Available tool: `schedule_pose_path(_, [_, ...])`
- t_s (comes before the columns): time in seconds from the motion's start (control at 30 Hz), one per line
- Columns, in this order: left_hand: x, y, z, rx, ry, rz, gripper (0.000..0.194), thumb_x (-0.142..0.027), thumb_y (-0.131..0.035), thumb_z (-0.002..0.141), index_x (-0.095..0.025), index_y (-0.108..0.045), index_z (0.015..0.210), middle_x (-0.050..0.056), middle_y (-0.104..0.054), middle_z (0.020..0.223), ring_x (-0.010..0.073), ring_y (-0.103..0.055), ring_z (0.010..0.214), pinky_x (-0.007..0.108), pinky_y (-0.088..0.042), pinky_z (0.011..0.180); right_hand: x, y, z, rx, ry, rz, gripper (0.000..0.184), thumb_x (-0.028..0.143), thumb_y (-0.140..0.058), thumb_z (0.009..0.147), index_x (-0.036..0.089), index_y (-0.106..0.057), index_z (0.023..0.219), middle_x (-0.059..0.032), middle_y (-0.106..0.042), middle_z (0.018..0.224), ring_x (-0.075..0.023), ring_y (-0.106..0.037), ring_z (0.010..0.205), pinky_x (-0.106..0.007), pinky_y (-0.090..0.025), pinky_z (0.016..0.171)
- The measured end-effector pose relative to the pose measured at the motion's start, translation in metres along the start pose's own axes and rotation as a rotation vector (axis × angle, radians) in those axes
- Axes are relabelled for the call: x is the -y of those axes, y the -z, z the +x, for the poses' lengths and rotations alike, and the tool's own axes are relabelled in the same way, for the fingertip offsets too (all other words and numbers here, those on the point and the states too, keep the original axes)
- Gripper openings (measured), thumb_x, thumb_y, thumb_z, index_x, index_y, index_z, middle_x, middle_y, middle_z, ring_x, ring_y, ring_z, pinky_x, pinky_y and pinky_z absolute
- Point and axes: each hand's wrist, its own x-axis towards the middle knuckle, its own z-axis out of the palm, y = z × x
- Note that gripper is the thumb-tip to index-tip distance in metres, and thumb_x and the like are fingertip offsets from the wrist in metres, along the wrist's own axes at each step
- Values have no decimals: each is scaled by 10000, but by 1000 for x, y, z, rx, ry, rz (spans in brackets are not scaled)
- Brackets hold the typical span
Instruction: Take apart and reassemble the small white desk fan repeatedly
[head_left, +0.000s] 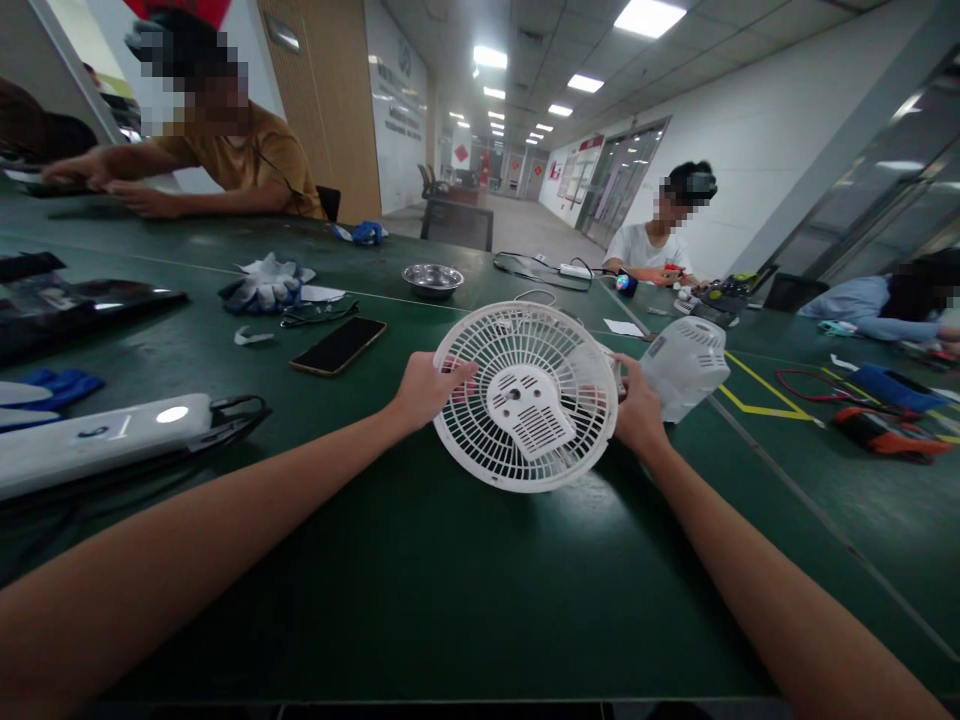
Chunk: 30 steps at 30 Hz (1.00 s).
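Note:
A round white fan grille (pixel 480 440) is tilted up off the green table in front of me, its slotted centre plate toward me. My left hand (pixel 426 392) is closed on its left rim, the thumb lying over the slats and the fingers behind. At the right rim, my right hand (pixel 636 408) is closed too, its fingers partly hidden by the edge. Just beyond that hand is a white plastic housing (pixel 686 365) with vent slots; whether they touch I cannot tell.
A phone (pixel 339 346), gloves (pixel 266 283) and a white device (pixel 112 440) lie on the left. Behind the grille stands a metal bowl (pixel 433 281). An orange-black tool (pixel 889 433) rests right of yellow tape (pixel 765 408). Several people sit around the table (pixel 420 600).

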Motion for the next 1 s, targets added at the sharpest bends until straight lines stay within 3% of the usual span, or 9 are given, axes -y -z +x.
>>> schedule_pose_path(0.17, [4,7,2,-26,80,-27,212,-327,-813,841,-127,-762,889,79,-782,785,223,-744,700,361,-626,651,-12,11,6,-99,36,-262,598,485,-682,797,185,-598,1308,-158,-651,1129,-359,-615,1057,-556,-484,990])
schedule_pose_path(0.27, [6,9,4,-38,113,-37,172,-300,-805,846,-140,-763,894,81,-785,803,222,-748,721,358,-622,667,-9,23,8,-333,135,-332,554,445,-702,797,204,-613,1288,-178,-576,1310,-384,-516,1282,-582,-393,1113])
schedule_pose_path(0.4, [7,9,5,-34,141,-39,152,-285,-798,847,-142,-760,877,86,-772,794,211,-735,704,351,-610,660,-25,46,12,-633,-98,-352,827,325,-799,686,226,-505,1453,-219,-457,1510,-446,-425,1406,-628,-342,1145])
schedule_pose_path(0.5, [5,8,5,-44,161,-46,173,-291,-804,840,-129,-754,872,95,-766,797,202,-722,687,345,-601,655,-55,50,16,-530,-405,-126,1076,320,-865,603,211,-345,1539,-221,-573,1423,-430,-572,1285,-597,-439,1088])
schedule_pose_path(0.6, [4,9,5,-30,172,-58,185,-291,-804,840,-119,-752,887,103,-771,821,205,-723,696,346,-600,661,-78,46,21,-532,-555,-25,1011,428,-917,537,183,-454,1402,-205,-649,1340,-417,-625,1236,-558,-471,1083])
schedule_pose_path(0.67, [5,9,6,-26,180,-74,174,-280,-800,840,-120,-756,893,102,-776,833,211,-731,717,347,-603,671,-80,45,26,-628,-529,-3,906,476,-904,556,177,-501,1310,-202,-666,1314,-401,-637,1236,-544,-473,1093])
schedule_pose_path(0.8, [8,9,7,-21,183,-76,162,-278,-809,833,-133,-761,887,91,-778,829,214,-734,723,343,-598,667,-58,43,32,-741,-254,130,797,518,-786,712,184,-430,1342,-194,-654,1344,-319,-694,1171,-491,-546,1018])
schedule_pose_path(0.9, [11,8,8,-35,173,-98,168,-286,-818,826,-135,-753,862,78,-766,796,201,-724,700,353,-606,684,-33,33,29,-620,-135,195,780,514,-784,711,185,-439,1328,-194,-663,1334,-304,-718,1120,-461,-582,942])
schedule_pose_path(1.0, [13,8,8,-37,158,-99,174,-289,-822,824,-135,-754,865,77,-764,802,200,-724,707,359,-612,696,-17,19,22,-423,-168,182,802,532,-832,655,185,-497,1295,-171,-723,1230,-307,-735,1043,-460,-582,915])
